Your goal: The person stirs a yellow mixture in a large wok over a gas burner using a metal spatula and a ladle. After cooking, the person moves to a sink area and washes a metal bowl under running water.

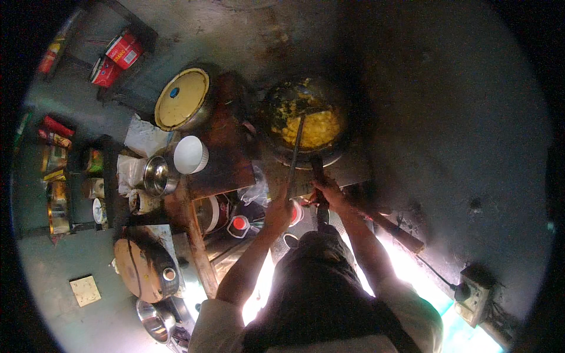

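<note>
A dark wok sits on the stove at the far middle, holding soft yellow food that looks like scrambled egg. My left hand is closed round the long handle of a wok spatula. The spatula's blade rests in the yellow food, partly lost in shadow. My right hand grips the wok's dark handle at the near side of the pan.
Left of the wok, a brown table bears a white bowl and a round pot with a cream lid. Nearby are a steel bowl and a round wooden board. A wall socket with a cable is at right.
</note>
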`<state>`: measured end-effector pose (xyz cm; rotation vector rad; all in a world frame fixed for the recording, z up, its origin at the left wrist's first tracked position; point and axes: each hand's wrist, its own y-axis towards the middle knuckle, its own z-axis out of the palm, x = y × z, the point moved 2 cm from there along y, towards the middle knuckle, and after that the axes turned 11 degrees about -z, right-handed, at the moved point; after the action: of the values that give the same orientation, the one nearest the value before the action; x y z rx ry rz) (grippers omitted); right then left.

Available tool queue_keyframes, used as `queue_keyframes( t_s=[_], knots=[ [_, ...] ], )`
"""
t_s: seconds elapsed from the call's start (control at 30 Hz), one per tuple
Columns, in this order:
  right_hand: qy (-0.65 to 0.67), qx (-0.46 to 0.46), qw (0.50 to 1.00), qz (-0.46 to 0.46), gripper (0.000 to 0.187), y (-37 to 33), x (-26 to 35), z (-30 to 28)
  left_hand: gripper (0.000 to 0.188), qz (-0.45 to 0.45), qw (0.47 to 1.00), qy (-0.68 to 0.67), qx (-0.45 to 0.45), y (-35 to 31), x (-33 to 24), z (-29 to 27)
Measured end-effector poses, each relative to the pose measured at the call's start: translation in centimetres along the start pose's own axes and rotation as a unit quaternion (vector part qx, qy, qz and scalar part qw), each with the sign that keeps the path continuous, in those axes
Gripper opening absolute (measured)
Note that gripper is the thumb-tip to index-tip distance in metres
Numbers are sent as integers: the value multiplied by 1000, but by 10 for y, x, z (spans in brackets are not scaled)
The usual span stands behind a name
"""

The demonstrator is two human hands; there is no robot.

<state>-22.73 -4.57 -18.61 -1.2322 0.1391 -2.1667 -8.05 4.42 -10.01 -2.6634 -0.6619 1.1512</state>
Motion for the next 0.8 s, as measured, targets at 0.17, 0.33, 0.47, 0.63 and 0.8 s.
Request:
queue_keyframes(
  t_s=[0.17, 0.33, 0.47, 0.63, 0.8],
  knots=[
    [-59, -21, 998, 23, 20, -2, 5, 3, 58, -76, 987, 118, 84, -57, -3, -97],
    [-204, -38, 978, 10, 22, -77, 36, 59, 52, 2, 997, 41, 69, -99, 35, -143],
    [-248, -25, 968, -29, 15, -38, -3, 28, 52, 21, 997, 50, 58, -99, 54, -111],
    [-273, -24, 960, -52, 20, -123, 21, 73, 48, -6, 1000, -8, 12, -132, 45, -154],
    [-158, -51, 985, -52, 15, -21, -18, -8, 52, -24, 995, -71, 61, -107, 26, -126]
  ],
)
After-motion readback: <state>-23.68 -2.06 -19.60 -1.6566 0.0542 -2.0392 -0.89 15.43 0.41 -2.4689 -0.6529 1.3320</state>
